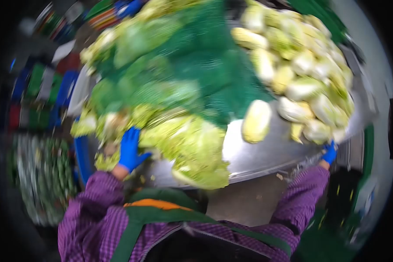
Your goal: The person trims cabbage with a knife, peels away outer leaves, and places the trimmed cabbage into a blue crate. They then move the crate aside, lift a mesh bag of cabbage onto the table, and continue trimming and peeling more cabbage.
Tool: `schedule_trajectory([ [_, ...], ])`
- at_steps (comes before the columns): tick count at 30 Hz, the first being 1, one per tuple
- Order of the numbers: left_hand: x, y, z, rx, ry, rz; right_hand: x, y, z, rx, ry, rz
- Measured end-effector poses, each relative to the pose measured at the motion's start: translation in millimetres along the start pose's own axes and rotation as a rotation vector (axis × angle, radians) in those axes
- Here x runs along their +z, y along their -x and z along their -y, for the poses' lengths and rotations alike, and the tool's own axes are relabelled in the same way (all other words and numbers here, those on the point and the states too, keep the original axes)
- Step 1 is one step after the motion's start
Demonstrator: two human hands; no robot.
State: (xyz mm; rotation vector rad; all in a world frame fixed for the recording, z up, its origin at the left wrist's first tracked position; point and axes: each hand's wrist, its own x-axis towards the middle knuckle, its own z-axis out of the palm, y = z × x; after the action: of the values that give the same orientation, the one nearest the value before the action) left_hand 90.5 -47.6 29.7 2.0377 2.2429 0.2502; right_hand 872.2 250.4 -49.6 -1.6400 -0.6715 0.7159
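My left hand (132, 149), in a blue glove, rests fingers apart on loose outer cabbage leaves (183, 139) at the table's near left edge. Blue-gloved as well, my right hand (330, 153) is at the right, beside the lowest cabbages of a heap; its fingers are too small and blurred to make out. Pale napa cabbages (303, 87) are piled at the upper right. One single cabbage (256, 121) lies apart on the metal table (266, 156). A green mesh net (205, 65) is spread over leaves in the middle and upper left.
A blue container rim (81, 153) borders the table's left side. Stacked coloured crates (43, 83) stand farther left. Below them are plastic-wrapped green vegetables (43, 179). A green edge (367, 148) runs along the right, with dark items under it.
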Motion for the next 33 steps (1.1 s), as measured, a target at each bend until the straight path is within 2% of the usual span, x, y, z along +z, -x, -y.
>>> schedule_trajectory([
  [1,2.6,-3.6,2.8,0.018,0.003,-0.04,-3.2,-4.9,-2.7,0.023,0.005,0.09],
  [3,6.4,-10.6,4.5,-0.031,0.031,-0.038,21.2,27.5,11.3,-0.119,-0.006,0.005],
  [6,-7.2,-24.8,-9.2,-0.162,0.019,0.061,96.0,145.7,73.6,-0.26,-0.154,0.029],
  [9,-5.8,-28.3,-4.8,-0.182,0.015,0.024,153.3,299.7,122.8,-0.197,-0.128,0.298],
  [11,4.7,-18.1,5.8,-0.069,-0.014,-0.058,185.6,391.1,127.0,-0.2,-0.195,0.506],
  [12,0.0,-8.3,1.5,-0.069,0.06,-0.049,197.0,431.9,126.0,-0.205,-0.202,0.683],
  [13,-10.5,2.8,0.5,-0.068,0.148,-0.008,208.8,466.0,117.8,-0.139,-0.114,0.823],
  [15,-20.7,25.0,24.2,0.061,0.264,-0.001,238.6,543.0,123.0,-0.022,-0.154,1.076],
  [16,-29.2,28.6,39.6,0.063,0.258,-0.015,253.5,571.2,126.6,0.004,-0.118,1.158],
  [18,-48.9,28.9,70.6,0.089,0.187,-0.306,285.5,607.0,126.7,0.018,-0.074,1.287],
  [19,-58.2,21.3,86.9,-0.071,0.22,-0.309,304.0,619.6,120.8,0.01,-0.063,1.34],
  [22,-50.2,-12.0,148.8,-0.019,0.149,-0.288,373.1,654.0,106.7,0.135,-0.067,1.222],
  [23,-52.5,-24.4,160.0,0.052,0.116,-0.171,395.7,660.3,95.0,0.211,-0.096,1.198],
  [24,-53.4,-30.2,167.4,0.116,0.082,-0.048,410.6,662.4,82.2,0.119,0.013,1.174],
  [25,-54.3,-34.6,170.6,0.127,0.085,-0.048,415.3,666.8,85.2,0.116,0.012,1.163],
  [27,-50.6,-33.9,175.9,0.17,0.157,-0.081,414.2,679.0,85.5,0.032,0.058,1.171],
  [28,-49.5,-31.0,182.9,0.23,0.195,-0.146,406.5,684.3,86.1,0.075,0.048,1.186],
  [31,-74.2,1.3,191.3,0.303,0.334,-0.113,369.7,718.2,97.4,0.088,-0.031,1.212],
  [33,-87.8,31.2,203.9,0.274,0.353,-0.073,349.1,745.2,99.9,0.237,-0.101,1.279],
])
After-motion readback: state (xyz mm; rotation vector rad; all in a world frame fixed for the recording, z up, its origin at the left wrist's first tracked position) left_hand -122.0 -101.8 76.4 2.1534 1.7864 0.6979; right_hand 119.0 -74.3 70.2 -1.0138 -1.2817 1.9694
